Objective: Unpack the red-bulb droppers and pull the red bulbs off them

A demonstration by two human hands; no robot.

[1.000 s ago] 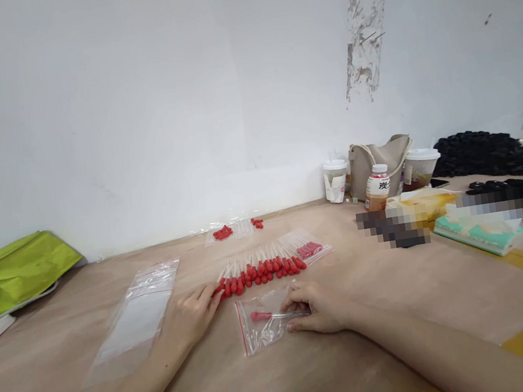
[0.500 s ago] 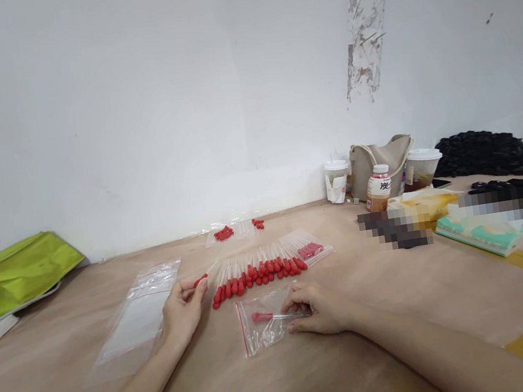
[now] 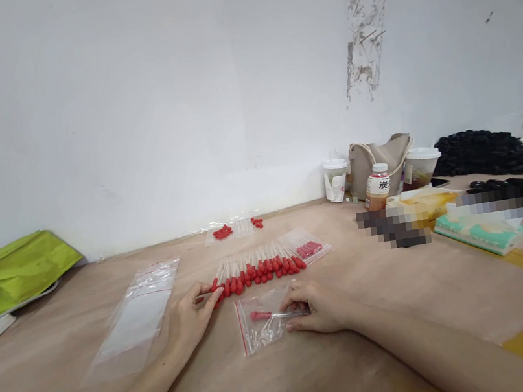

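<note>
So the small zip bag (image 3: 261, 332) lies flat on the tabletop (image 3: 313, 378), red strip edge to the left, with one red-bulb pipette (image 3: 260, 316) already in it. The right hand (image 3: 318, 309) has thumb and fingertips closed on the bag's right edge, pinning it down. The left hand (image 3: 191, 315) is just left of the bag, its fingers pinched shut on a thin dropper (image 3: 203, 294), right at the near end of the row of droppers (image 3: 260, 268) laid side by side behind the bag. Past that row there's a filled bag (image 3: 306, 247), and a stack of empty bags (image 3: 136, 313) sits out left of the left hand. Far left is a green bag (image 3: 12, 272); over on the right are a bottle (image 3: 378, 186) and cups (image 3: 420, 167).
</note>
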